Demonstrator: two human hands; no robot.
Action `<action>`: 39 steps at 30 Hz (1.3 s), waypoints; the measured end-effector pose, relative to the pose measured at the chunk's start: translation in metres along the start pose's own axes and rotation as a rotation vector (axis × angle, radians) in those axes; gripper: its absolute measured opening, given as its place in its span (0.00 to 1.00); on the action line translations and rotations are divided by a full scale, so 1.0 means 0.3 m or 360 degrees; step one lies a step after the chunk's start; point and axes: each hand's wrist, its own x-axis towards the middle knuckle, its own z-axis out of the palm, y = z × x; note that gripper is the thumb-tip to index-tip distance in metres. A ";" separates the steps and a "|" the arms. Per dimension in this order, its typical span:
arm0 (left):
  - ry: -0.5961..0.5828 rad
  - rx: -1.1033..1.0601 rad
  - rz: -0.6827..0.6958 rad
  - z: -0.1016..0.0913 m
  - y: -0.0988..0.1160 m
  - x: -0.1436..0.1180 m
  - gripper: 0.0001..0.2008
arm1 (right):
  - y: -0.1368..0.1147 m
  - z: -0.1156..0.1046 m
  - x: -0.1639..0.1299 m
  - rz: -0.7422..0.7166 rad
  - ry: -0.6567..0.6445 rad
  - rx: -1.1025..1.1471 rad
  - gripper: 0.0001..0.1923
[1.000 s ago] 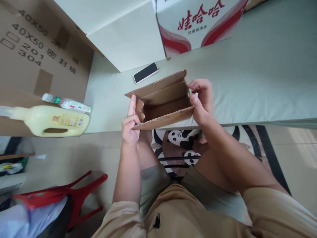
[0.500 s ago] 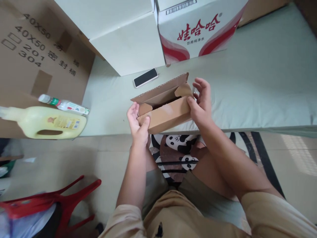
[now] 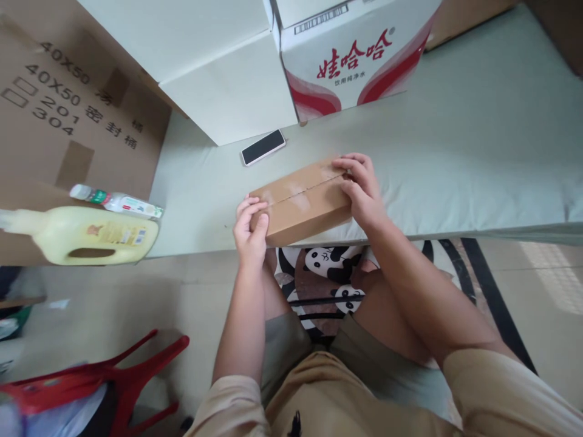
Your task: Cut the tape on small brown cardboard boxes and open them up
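Note:
A small brown cardboard box [image 3: 310, 209] lies at the near edge of the cloth-covered surface, its lid flap folded down so a seam runs along the top. Pale tape-like patches show on both sides of that seam. My left hand [image 3: 251, 227] grips the box's left end, thumb on the near side and fingers over the top. At the right end, my right hand [image 3: 362, 188] holds it with fingers on the flap and thumb on the near panel. The inside of the box is hidden.
Behind the box lies a phone [image 3: 263, 147]. White cartons [image 3: 237, 91] and a red-and-white carton [image 3: 350, 67] stand at the back. A yellow jug [image 3: 91, 237] and a clear bottle [image 3: 122, 203] lie left. A red stool [image 3: 136, 370] is on the floor.
The box's raised lid flap has come down and covers the opening. Both hands have shifted their fingers onto the top. The view has moved slightly.

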 end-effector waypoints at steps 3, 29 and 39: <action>0.0032 -0.0029 -0.0054 -0.021 0.001 0.008 0.15 | 0.011 -0.002 0.003 -0.0001 0.0081 0.0050 0.20; -0.0012 0.0158 -0.0223 0.115 0.073 -0.082 0.21 | -0.166 0.012 -0.030 -0.0409 -0.0242 -0.0090 0.12; -0.0010 0.0321 0.0846 0.220 0.082 -0.059 0.17 | -0.091 -0.007 0.010 0.0729 -0.0374 -0.1338 0.22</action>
